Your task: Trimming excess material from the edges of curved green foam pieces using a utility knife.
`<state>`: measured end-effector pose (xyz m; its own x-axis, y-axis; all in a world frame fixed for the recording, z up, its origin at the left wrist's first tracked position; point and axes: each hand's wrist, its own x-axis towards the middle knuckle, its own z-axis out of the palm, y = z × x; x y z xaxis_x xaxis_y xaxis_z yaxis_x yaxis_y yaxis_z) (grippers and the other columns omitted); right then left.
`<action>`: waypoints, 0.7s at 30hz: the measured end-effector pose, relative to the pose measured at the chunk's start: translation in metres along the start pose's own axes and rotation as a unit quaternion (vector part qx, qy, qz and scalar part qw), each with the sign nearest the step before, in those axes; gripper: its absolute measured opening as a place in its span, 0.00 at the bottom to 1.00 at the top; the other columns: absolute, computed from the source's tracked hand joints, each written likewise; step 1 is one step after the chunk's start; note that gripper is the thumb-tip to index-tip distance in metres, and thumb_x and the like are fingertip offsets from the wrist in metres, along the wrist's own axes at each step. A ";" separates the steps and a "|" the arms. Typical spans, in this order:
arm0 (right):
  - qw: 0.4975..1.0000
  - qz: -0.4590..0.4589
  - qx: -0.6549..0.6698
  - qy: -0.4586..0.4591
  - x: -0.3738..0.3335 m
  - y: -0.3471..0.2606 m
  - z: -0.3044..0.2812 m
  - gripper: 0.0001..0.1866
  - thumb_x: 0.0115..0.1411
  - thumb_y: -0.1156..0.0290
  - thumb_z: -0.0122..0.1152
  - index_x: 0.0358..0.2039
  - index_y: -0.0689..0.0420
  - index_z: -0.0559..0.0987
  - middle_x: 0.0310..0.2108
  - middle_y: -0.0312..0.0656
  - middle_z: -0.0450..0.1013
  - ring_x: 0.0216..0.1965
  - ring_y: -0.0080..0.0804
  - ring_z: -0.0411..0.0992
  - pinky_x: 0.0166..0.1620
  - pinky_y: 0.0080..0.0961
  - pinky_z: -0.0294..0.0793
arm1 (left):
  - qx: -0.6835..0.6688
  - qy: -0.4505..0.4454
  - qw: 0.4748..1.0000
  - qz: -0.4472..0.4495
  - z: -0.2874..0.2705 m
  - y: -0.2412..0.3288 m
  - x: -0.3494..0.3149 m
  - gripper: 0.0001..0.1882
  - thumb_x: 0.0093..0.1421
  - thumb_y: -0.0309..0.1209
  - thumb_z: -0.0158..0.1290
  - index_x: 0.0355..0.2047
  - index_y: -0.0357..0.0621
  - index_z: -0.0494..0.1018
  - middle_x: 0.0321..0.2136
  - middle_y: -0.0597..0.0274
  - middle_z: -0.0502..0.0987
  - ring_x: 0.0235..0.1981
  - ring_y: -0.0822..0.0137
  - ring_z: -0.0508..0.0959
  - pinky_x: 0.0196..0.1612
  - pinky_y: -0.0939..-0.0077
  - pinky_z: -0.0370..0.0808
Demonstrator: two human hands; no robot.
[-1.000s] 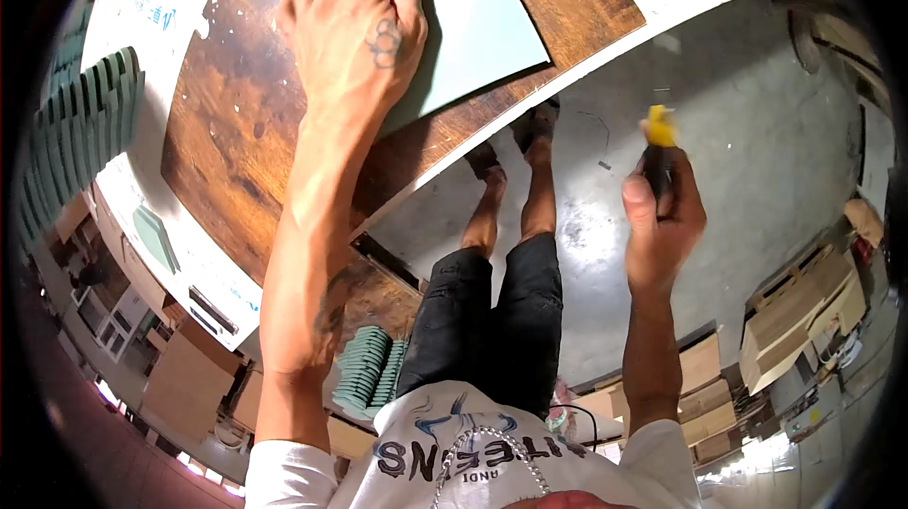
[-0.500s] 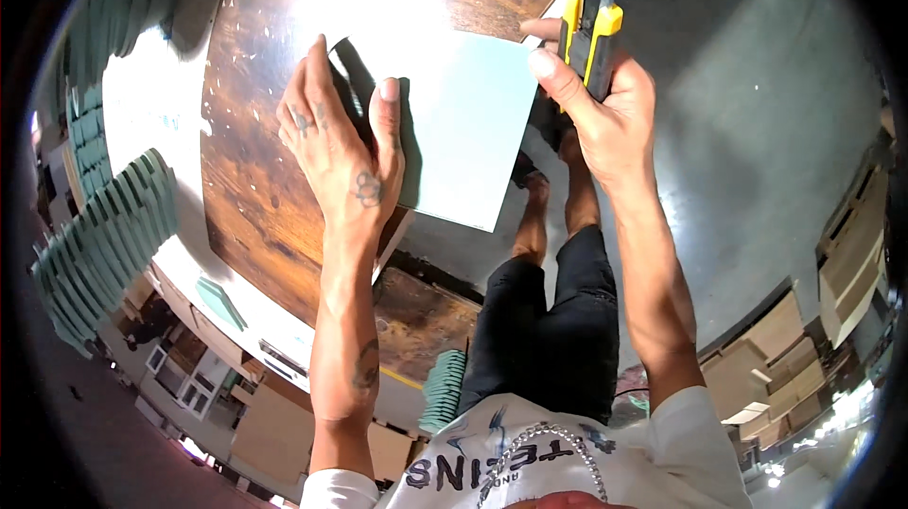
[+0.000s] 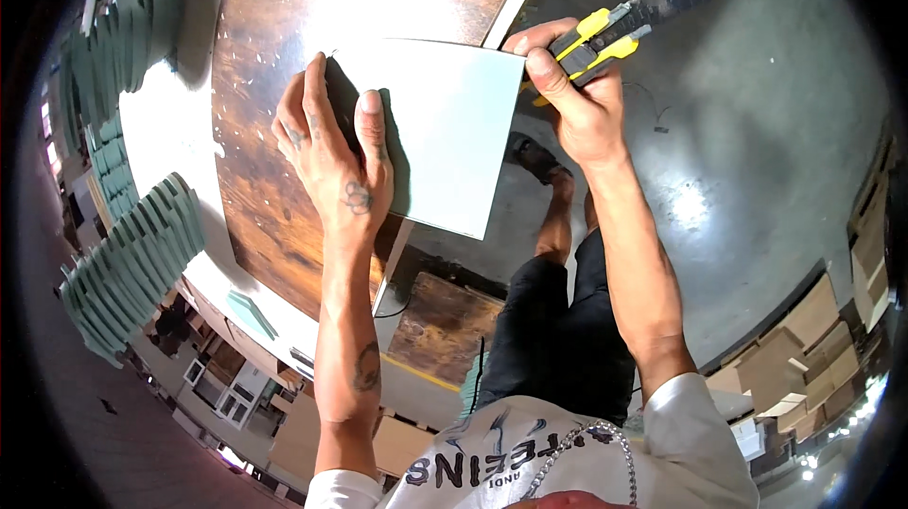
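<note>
A smooth pale green-white rectangular sheet (image 3: 449, 131) lies on the brown wooden board, its right part overhanging the edge. My left hand (image 3: 331, 149) rests on the sheet's left part, fingers stretched out and thumb apart, casting a dark shadow. In my right hand (image 3: 582, 97) is a yellow and black utility knife (image 3: 596, 43), its long dark blade extended and pointing away to the far right. The thumb and forefinger of that hand are at the sheet's far right corner; whether they pinch it I cannot tell.
Under the sheet is a stained wooden board (image 3: 270, 178) on a white table (image 3: 156, 112). Stacked pale green pieces (image 3: 137, 263) stand along the left. Cardboard boxes (image 3: 794, 367) lie at the right, beyond the grey floor (image 3: 757, 178). My legs are below the overhang.
The knife has swung from pointing straight away to pointing far right. My right hand has shifted slightly left, at the sheet's corner. My left hand stays on the sheet.
</note>
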<state>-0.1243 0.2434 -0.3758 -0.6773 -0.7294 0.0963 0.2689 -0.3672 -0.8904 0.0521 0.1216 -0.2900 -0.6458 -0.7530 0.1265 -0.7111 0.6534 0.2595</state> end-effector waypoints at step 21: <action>0.973 0.035 -0.032 0.228 -0.007 -0.121 0.013 0.22 0.67 0.61 0.57 0.53 0.65 0.72 0.40 0.48 0.79 0.34 0.27 0.74 0.42 0.25 0.74 | -0.228 0.095 0.939 0.238 -0.128 0.018 -0.012 0.15 0.57 0.34 0.61 0.45 0.48 0.79 0.40 0.57 0.81 0.46 0.54 0.80 0.58 0.50 0.71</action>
<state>-0.1431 0.2858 -0.2627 -0.8959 -0.4148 -0.1593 0.2916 -0.2785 -0.9151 0.0828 0.1328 -0.1639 -0.7682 -0.4119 0.4900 -0.1329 0.8514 0.5074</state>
